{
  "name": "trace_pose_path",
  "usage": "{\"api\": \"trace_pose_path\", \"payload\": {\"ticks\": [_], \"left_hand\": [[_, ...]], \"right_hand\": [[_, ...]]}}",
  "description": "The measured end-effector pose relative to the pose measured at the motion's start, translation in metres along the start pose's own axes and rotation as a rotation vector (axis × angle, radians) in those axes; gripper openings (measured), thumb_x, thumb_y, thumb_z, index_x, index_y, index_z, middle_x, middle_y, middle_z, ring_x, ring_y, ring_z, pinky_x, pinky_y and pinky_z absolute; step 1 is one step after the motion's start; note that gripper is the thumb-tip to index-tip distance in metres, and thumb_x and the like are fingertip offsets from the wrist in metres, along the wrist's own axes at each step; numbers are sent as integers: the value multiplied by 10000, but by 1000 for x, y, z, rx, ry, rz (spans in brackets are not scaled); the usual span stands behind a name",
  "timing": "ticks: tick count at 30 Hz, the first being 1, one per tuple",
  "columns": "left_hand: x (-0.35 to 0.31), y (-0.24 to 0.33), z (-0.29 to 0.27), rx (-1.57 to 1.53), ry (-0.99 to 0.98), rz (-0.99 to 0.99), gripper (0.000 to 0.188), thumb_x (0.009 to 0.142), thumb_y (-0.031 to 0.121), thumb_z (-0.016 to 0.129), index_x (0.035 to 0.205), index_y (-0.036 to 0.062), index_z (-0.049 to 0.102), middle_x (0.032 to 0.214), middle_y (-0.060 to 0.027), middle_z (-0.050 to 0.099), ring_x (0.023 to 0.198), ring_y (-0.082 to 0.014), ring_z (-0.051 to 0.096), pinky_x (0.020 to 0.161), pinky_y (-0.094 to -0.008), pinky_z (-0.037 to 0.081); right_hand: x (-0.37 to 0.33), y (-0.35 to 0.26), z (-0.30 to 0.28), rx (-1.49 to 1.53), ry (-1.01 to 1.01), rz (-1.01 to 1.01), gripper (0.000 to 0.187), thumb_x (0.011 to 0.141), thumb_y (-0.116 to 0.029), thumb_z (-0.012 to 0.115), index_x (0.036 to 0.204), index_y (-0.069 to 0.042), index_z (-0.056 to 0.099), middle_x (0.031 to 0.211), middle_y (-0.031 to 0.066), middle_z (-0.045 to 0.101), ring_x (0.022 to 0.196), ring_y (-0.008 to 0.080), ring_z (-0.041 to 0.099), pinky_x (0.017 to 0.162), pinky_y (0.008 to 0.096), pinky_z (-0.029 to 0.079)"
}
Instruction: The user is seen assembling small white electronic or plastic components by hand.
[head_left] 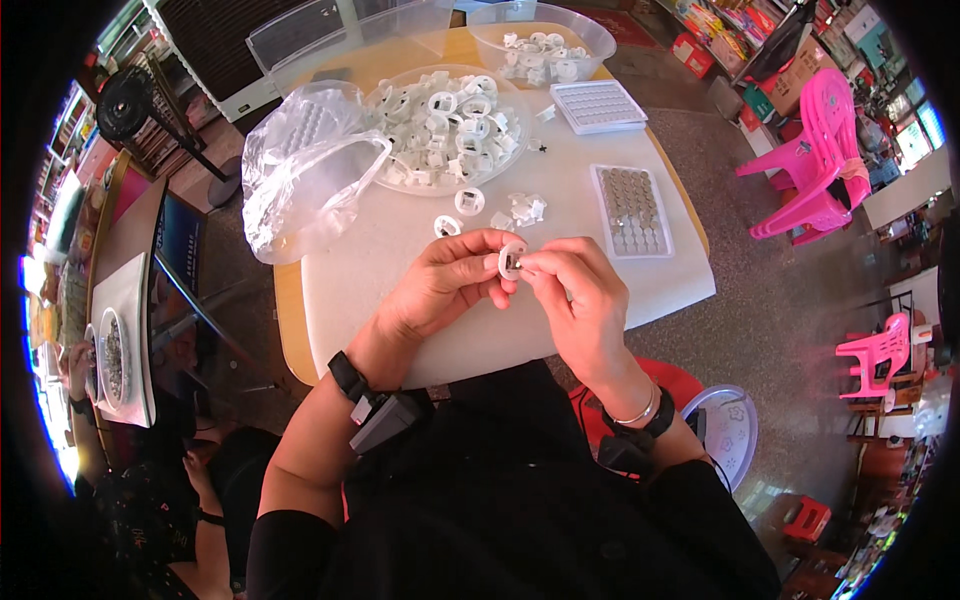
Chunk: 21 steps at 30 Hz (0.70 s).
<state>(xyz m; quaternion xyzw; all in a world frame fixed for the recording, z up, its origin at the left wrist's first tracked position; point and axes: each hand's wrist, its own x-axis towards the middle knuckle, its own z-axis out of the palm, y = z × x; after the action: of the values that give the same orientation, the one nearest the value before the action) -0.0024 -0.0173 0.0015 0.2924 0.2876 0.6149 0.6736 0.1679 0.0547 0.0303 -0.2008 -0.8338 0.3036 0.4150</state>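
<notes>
Centre of frame: both hands meet over the white tabletop (400,300). Left hand (440,285) has its fingers clamped on a small white ring-shaped plastic part (511,262), thumb & forefinger gripping its rim. Right hand (580,300) pinches in at the same part from the right side, fingertips closed together against it; if there's a tiny piece between them, it's too small to tell.

Just above the hands, a few loose white parts (470,200) lie on the tabletop. Upper centre: round clear dish (385,100) heaped w/ the same white parts. Upper left: crumpled clear plastic bag (300,170). Top: clear tub (590,35) w/ more parts. Right of centre: flat tray of small grey discs (632,210); a white grid tray (598,105) sits above it.

Risks, as I judge them: part is small & smooth, held in mid-air above the tabletop's near edge, so a slip in the pinch could drop it into the lap or onto the floor. Too much squeeze might cock it sideways. A forearm swing could nudge the loose parts nearby.
</notes>
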Motion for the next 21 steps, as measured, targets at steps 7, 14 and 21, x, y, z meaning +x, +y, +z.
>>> {"api": "trace_pose_path", "payload": {"ticks": [7,14,21], "left_hand": [[1,-1,1,11,-14,-26,310,912,148,571,1172,-20,554,951,-68,612,847,-144,592,732,-288,521],[2,-2,6,93,-23,-70,311,910,146,574,1159,-39,558,942,-66,606,848,-146,584,730,-285,517],[-1,-5,1,119,1,-84,306,908,129,572,1157,-48,555,949,-79,609,829,-166,596,729,-302,521]], "right_hand": [[0,3,-2,-115,8,-160,222,724,64,635,926,-24,614,863,93,562,798,268,569,648,361,482],[8,0,-15,230,-137,234,142,791,44,617,912,10,552,825,87,573,712,183,626,601,297,499],[9,9,-15,625,-255,530,143,840,-81,633,930,9,569,795,58,622,688,103,607,639,252,476]]}}
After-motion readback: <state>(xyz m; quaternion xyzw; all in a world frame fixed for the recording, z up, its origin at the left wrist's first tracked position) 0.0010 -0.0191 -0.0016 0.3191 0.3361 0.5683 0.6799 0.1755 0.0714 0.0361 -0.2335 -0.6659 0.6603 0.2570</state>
